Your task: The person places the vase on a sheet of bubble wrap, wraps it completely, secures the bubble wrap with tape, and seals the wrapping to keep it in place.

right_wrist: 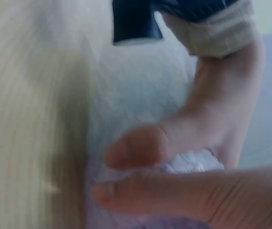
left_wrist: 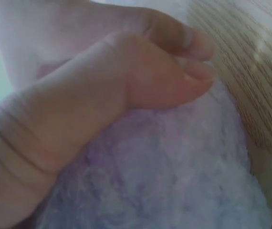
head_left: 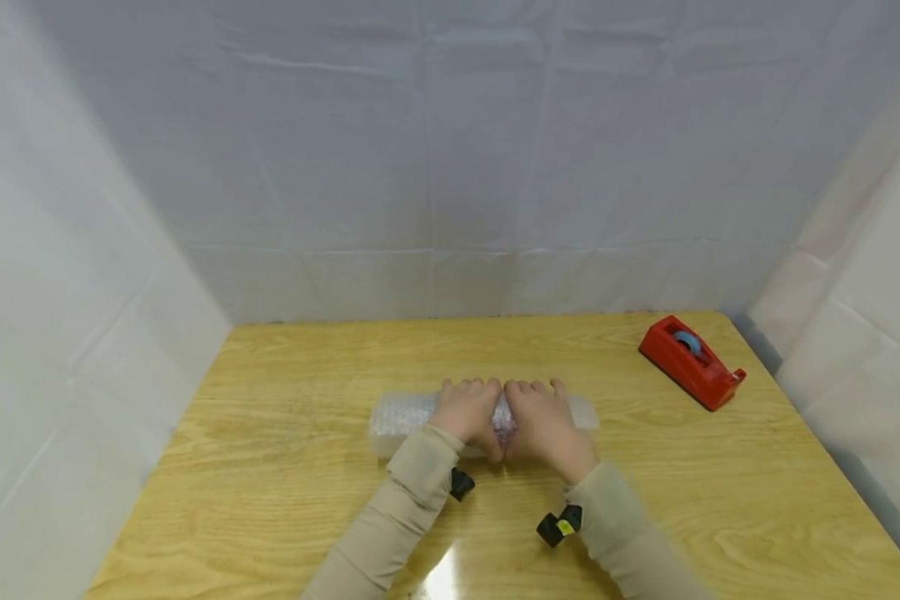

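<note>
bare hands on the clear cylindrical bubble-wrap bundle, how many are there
2: the bare left hand grips the clear cylindrical bubble-wrap bundle near its middle; the bare right hand grips it directly to the right.

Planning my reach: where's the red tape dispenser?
In the head view, the red dispenser sits near the far-right corner of the table, right of the bubble-wrapped bundle.
</note>
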A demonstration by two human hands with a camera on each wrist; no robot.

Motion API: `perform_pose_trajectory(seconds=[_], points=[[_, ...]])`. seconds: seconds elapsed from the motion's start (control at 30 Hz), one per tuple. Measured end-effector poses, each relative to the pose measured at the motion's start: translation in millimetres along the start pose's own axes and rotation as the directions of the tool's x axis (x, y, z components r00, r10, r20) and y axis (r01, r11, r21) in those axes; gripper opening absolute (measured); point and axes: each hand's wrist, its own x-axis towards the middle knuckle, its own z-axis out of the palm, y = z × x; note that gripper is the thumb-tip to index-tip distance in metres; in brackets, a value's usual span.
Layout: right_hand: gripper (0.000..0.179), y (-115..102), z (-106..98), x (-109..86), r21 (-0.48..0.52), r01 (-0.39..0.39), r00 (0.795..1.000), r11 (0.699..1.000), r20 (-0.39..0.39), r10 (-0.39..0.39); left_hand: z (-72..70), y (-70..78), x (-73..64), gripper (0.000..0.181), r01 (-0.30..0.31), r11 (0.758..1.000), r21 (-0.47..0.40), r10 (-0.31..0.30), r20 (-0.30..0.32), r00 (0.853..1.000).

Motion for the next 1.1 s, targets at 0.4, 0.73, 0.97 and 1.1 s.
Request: perform_pose_trajectory(seconds=[0.4, 0.73, 0.97, 1.1], points=[[0.097, -2.7, 6.2, -4.2, 0.021, -0.015, 0.997, 1.000, -0.072, 0.016, 0.0, -4.2, 0.0, 0.113, -0.022, 0.997, -0.070, 0.023, 0.023, 0.999], [0.096, -1.9, 4.6, 0.6, 0.038, -0.013, 0.999, 0.999, -0.032, 0.014, 4.6, -6.1, -0.9, 0.092, -0.072, 0.997, 0.022, 0.074, -0.072, 0.995], [0.106, -2.2, -1.1, 6.9, 0.043, -0.010, 0.999, 0.999, 0.041, 0.008, 9.9, -8.6, -5.6, 0.116, -0.065, 0.997, 0.036, 0.068, -0.102, 0.992], [0.108, -0.5, -5.2, 10.7, 0.051, -0.001, 0.997, 0.999, 0.074, -0.003, 13.7, -9.5, -6.8, 0.120, -0.069, 0.995, 0.067, 0.078, -0.135, 0.988]])
